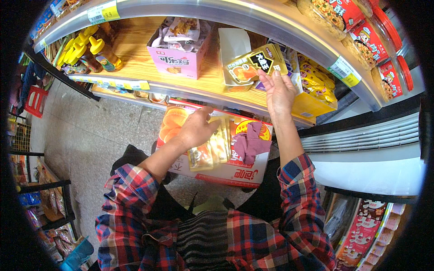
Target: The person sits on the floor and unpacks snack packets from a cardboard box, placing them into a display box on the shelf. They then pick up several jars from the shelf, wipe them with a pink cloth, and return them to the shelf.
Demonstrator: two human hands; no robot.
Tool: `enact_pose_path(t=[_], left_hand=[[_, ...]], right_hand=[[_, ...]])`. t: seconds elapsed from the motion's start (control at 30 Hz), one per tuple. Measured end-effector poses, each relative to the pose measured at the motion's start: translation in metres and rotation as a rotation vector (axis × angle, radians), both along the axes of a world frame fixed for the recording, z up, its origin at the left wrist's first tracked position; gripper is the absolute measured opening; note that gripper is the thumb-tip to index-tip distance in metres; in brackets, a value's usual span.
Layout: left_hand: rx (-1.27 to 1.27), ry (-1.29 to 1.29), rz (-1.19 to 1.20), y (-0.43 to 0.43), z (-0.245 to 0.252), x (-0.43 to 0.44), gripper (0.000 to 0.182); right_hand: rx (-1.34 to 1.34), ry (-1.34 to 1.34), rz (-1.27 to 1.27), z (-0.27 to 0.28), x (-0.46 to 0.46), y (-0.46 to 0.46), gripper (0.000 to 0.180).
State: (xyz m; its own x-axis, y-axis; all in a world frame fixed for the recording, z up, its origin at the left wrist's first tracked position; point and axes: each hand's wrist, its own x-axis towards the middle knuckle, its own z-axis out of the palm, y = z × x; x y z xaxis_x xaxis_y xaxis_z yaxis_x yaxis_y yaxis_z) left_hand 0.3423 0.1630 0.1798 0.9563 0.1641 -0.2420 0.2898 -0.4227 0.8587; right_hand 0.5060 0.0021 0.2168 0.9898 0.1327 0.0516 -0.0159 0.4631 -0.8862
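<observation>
My right hand (280,93) pinches gold snack packets (253,64) by their edge, thumb on top. They overlap an open white carton (234,44) on the wooden shelf. Lower down, my left hand (198,127) is over a printed cardboard box (183,169), with its thumb and fingers apart. Beside and partly under that hand, several gold packets (217,149) lie fanned on the box top. Whether the left fingers touch them is hard to tell. A crumpled purple cloth (249,144) lies on the box to the right of these packets.
A pink carton of snack bags (179,62) stands on the shelf (135,50), with yellow-capped bottles (98,54) at left. To the right is a yellow carton of packets (315,84). The upper shelf edge (203,8) curves overhead, holding red-lidded jars (369,40). A white vented panel (362,149) stands at right.
</observation>
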Motion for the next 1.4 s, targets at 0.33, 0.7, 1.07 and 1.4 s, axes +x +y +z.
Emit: enact_pose_path(t=[0.33, 0.7, 1.07, 1.4], left_hand=[[0.088, -0.124, -0.037, 0.001, -0.012, 0.001, 0.047], [0.325, -0.121, -0.259, 0.011, -0.007, -0.004, 0.034], [0.574, 0.188, -0.478, 0.024, -0.027, -0.01, 0.088], [0.719, 0.237, -0.51, -0.002, -0.034, -0.007, 0.095]], right_hand=[[-0.532, -0.254, 0.011, 0.008, -0.015, 0.002, 0.017], [-0.691, -0.273, 0.19, 0.013, -0.001, -0.015, 0.016], [-0.798, -0.198, 0.185, -0.005, -0.005, -0.002, 0.012], [-0.777, -0.248, 0.073, -0.014, -0.008, -0.01, 0.035]])
